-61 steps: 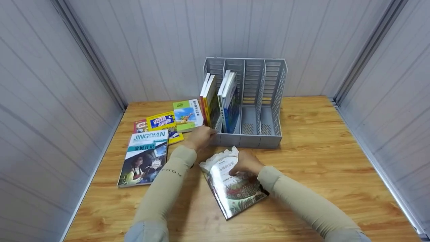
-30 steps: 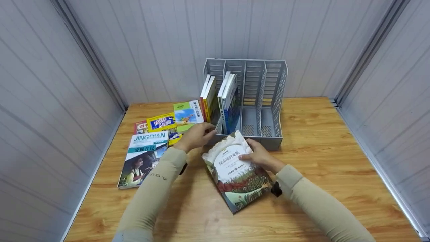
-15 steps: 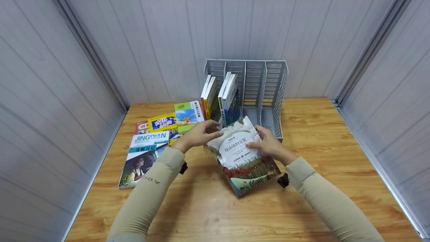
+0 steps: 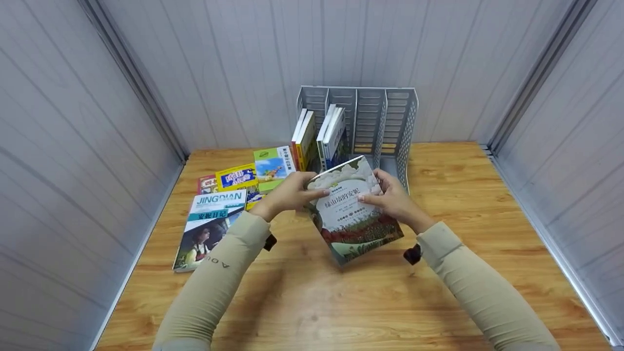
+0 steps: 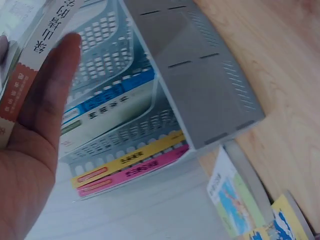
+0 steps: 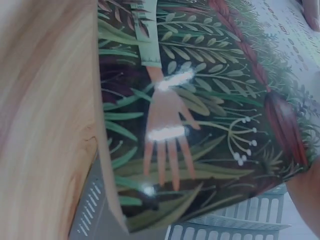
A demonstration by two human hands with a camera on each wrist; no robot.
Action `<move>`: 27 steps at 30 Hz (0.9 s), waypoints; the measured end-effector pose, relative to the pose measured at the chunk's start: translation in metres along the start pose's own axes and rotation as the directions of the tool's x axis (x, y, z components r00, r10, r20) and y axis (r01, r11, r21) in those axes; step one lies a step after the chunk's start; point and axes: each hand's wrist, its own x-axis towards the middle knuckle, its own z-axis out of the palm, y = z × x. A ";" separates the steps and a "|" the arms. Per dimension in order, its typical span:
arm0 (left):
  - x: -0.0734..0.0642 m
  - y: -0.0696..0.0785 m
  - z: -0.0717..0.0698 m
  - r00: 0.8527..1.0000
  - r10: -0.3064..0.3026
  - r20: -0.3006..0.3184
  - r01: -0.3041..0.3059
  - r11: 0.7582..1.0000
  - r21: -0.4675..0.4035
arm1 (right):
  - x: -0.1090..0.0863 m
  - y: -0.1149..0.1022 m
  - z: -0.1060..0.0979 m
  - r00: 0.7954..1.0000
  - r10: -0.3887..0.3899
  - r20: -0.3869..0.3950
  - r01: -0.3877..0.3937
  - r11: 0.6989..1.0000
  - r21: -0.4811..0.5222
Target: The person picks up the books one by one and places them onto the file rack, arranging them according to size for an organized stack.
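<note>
Both hands hold a picture-covered book (image 4: 353, 219), tilted, in front of a grey file rack (image 4: 413, 122). My left hand (image 4: 290, 192) grips its left edge, thumb lying on the cover. At the opposite edge my right hand (image 4: 397, 202) pinches it, thumb on the front and fingers behind. In the left wrist view the book's spine (image 5: 37, 60) runs alongside my left fingers. The right wrist view is filled mostly by the glossy illustrated cover (image 6: 210, 115) of the book, with part of my right hand (image 6: 306, 200) at the edge.
Upright books fill part of the rack's two left compartments: a yellow book (image 4: 306, 144) with a red one, and a blue-spined pair (image 4: 336, 136). Left of the rack lie a green book (image 4: 270, 165), a yellow-and-blue book (image 4: 236, 176), a red book (image 4: 206, 185) and a JINGDIAN book (image 4: 209, 229).
The book has risen from the tabletop and moved toward the rack in my right hand. My left hand has left the rack's front edge and now grips the book's left side.
</note>
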 end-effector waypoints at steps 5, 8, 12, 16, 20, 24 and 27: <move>-0.001 0.013 -0.008 0.999 0.006 -0.035 -0.006 1.000 -0.015 | 0.001 -0.007 0.003 0.993 -0.117 -0.005 0.117 0.991 0.059; -0.004 0.022 -0.012 0.998 0.030 -0.063 -0.029 1.000 0.011 | 0.001 -0.010 0.003 0.985 -0.172 0.007 0.171 0.983 0.069; -0.009 0.033 -0.018 0.986 0.099 -0.132 -0.089 0.993 0.075 | 0.001 -0.012 -0.004 0.980 -0.199 -0.024 0.200 0.980 0.013; -0.013 0.039 -0.029 0.952 0.155 -0.263 -0.128 0.985 0.116 | 0.004 -0.009 -0.019 0.972 -0.187 -0.142 0.177 0.981 -0.076; -0.015 0.042 -0.041 0.902 0.153 -0.403 -0.126 0.988 0.093 | 0.007 0.002 -0.034 0.963 -0.144 -0.229 0.111 0.982 -0.151; -0.016 0.043 -0.047 0.844 0.168 -0.509 -0.141 0.986 0.091 | 0.010 0.022 -0.044 0.956 -0.135 -0.261 0.076 0.971 -0.226; -0.014 0.045 -0.046 0.796 0.174 -0.580 -0.153 0.985 0.085 | 0.011 0.039 -0.048 0.961 -0.132 -0.244 0.051 0.949 -0.313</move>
